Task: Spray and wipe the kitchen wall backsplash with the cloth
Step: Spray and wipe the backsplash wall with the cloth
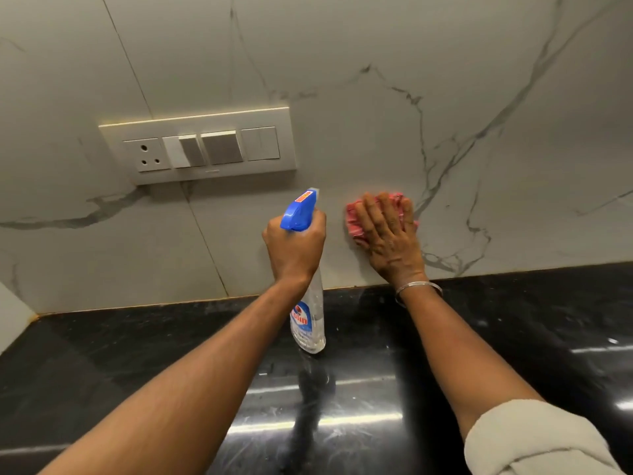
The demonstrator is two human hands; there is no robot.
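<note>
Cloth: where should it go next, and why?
Probably slide the cloth sideways along the wall. The right hand presses it flat there, and the left hand holds the bottle beside it, out of the way.

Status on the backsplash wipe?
Left hand grips spray bottle. Right hand presses pink cloth on backsplash. Switch panel upper left, apart from both hands.

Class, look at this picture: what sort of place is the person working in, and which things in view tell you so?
Most likely a home kitchen: a marble-look backsplash rises behind a glossy black countertop, and a switch-and-socket panel sits in the wall just above counter height.
</note>
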